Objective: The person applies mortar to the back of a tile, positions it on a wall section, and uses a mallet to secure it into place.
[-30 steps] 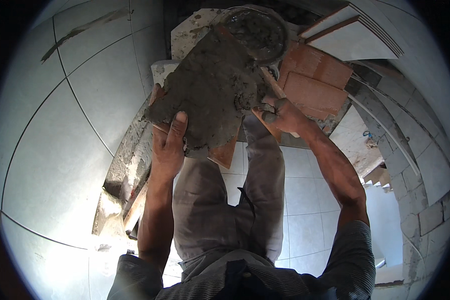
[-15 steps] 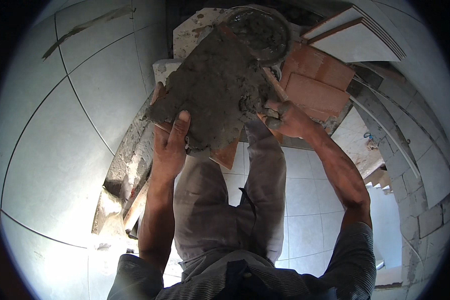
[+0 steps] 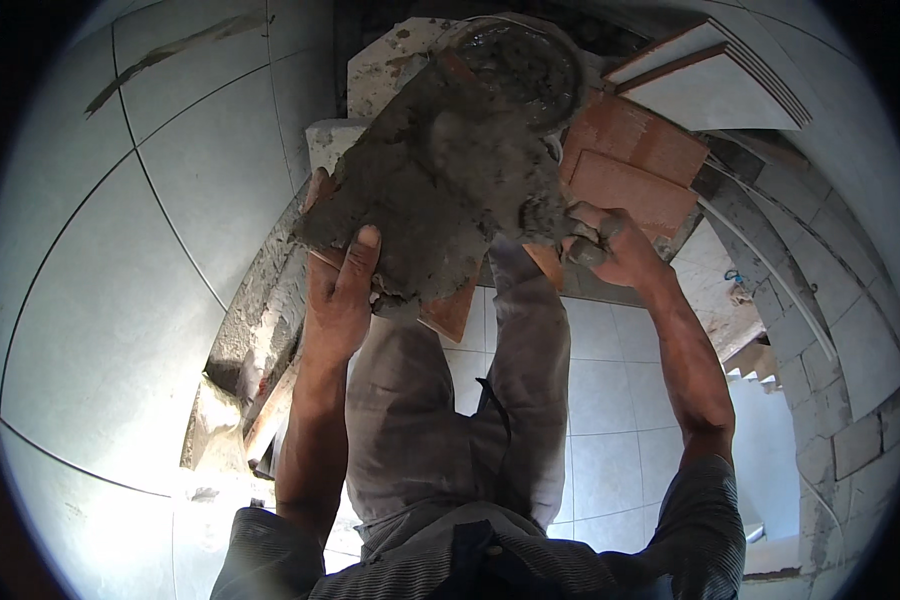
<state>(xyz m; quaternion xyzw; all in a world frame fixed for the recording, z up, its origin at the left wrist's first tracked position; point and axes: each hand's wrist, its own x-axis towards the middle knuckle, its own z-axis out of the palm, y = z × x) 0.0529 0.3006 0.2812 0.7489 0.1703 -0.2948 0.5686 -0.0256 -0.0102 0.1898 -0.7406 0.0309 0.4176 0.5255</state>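
A tile board (image 3: pixel 390 210), its top coated in thick grey mortar, is held at its left edge by my left hand (image 3: pixel 340 285), thumb on top and fingers at the side. My right hand (image 3: pixel 610 240) is closed around a mortar-caked tool (image 3: pixel 545 215), apparently a trowel, whose blurred blade (image 3: pixel 485 160) lies over the board's mortar. Reddish tile pieces (image 3: pixel 450 310) show beneath the board. A round basin of wet mortar (image 3: pixel 530 70) sits just beyond it.
Reddish tiles (image 3: pixel 630 140) and a stack of white-faced tiles (image 3: pixel 715 90) lie at upper right, near pale pipes (image 3: pixel 770 265). A tiled wall (image 3: pixel 120 250) rises on the left, with a rubble-strewn ledge (image 3: pixel 250 350) beside it. Below are my legs and a tiled floor (image 3: pixel 610 420).
My right hand has moved to the right with the tool, whose blade is now blurred across the mortar. My left hand has shifted only slightly.
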